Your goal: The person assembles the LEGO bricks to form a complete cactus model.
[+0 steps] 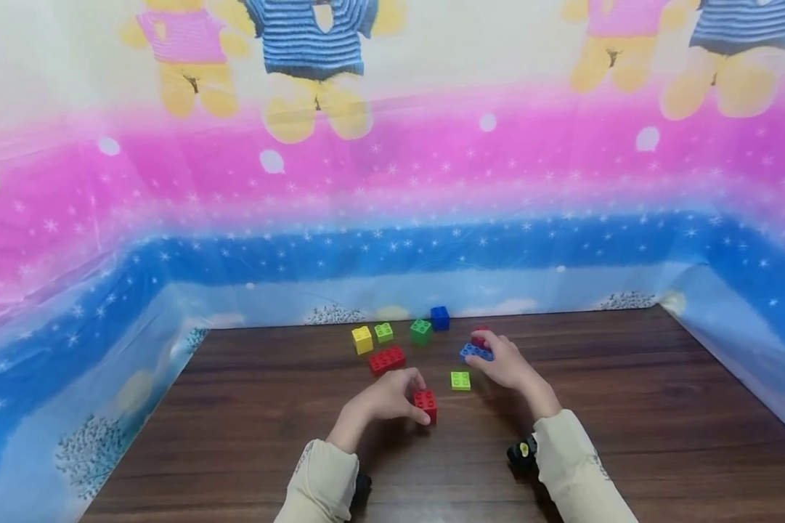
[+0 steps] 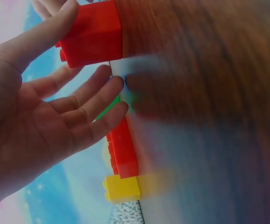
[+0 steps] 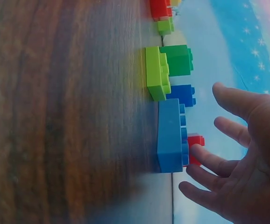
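Brown wooden tabletop (image 1: pixel 248 443) fills the lower frame, before a printed cloth (image 1: pixel 392 254). At lower centre we see the red block (image 1: pixel 426 407) between thumb and forefinger of the left hand (image 1: pixel 387 396), which pinch it. To its right, the right hand (image 1: pixel 508 363) has fingers spread wide near the long blue block (image 1: pixel 474 352); one lime block (image 1: pixel 460 380) lies between both hands.

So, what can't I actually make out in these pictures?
Head view: the small far red brick, partly hidden by the right hand.
Left wrist view: the green brick, mostly hidden behind the left hand.
Right wrist view: the topmost red brick, cut off by the top edge.
Head view: heads of the printed bears, mostly cut off by the top edge.
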The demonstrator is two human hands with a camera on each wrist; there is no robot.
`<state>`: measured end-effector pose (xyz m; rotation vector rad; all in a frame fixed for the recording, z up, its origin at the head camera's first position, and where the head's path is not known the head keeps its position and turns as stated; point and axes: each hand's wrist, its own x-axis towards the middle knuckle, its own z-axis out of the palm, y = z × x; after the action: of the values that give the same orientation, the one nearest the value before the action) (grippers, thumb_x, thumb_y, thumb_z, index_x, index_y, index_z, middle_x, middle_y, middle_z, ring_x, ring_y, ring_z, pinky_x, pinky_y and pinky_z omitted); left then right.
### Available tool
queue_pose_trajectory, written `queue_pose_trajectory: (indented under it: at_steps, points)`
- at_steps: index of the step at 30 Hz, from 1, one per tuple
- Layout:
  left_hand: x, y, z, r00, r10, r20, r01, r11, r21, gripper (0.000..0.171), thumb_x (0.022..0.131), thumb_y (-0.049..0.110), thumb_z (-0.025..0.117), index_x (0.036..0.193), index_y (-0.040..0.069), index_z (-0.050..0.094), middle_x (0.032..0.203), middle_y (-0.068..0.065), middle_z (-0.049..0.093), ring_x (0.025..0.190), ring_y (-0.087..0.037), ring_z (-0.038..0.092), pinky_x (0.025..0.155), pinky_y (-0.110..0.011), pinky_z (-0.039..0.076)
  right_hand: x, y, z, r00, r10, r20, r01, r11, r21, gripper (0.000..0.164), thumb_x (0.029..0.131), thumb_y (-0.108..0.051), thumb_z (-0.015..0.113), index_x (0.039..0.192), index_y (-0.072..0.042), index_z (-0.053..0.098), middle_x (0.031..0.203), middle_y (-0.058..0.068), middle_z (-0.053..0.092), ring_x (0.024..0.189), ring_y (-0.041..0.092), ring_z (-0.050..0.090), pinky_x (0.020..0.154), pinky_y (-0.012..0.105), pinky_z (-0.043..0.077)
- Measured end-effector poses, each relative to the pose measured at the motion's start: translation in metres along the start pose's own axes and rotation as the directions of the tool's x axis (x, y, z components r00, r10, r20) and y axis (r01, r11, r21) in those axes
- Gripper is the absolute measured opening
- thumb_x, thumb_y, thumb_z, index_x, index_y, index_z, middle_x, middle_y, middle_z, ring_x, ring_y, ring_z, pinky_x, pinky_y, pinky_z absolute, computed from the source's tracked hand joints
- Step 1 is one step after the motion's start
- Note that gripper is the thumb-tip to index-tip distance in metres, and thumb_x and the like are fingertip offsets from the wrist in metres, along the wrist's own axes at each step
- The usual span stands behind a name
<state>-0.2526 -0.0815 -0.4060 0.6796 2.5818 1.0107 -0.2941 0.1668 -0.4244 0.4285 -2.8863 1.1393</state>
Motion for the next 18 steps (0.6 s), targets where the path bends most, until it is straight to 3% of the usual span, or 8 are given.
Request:
queue_pose_trajectory:
  at_steps: [8, 18]
  points:
    - [0.002, -0.001, 0.007, 1.000, -0.004, 0.000, 0.004, 1.000, -0.010, 0.031, 0.078, 0.015, 0.080, 0.099, 0.003, 0.059, 0.090, -0.007, 0.063, 0.084, -0.017, 0.053, 0.077, -0.033, 0.050, 0.002, 0.017, 0.006, 1.000, 0.025, -0.008, -0.025, 0.999, 0.042, 0.050, 0.096, -0.020, 0.061, 0.139, -0.001, 0.046, 0.136, 0.029, 0.051, 0.122, 0.043, 0.051, 0.103, 0.060, 0.043]
    - [0.008, -0.001, 0.007, 1.000, -0.020, -0.024, 0.020, 1.000, 0.004, 0.032, 0.080, 0.016, 0.079, 0.103, 0.003, 0.061, 0.089, -0.006, 0.062, 0.081, -0.017, 0.053, 0.077, -0.035, 0.051, 0.013, 0.019, 0.013, 0.998, 0.057, 0.005, -0.057, 0.996, 0.069, 0.053, 0.095, -0.018, 0.061, 0.142, 0.002, 0.044, 0.140, 0.029, 0.050, 0.123, 0.043, 0.052, 0.104, 0.058, 0.043]
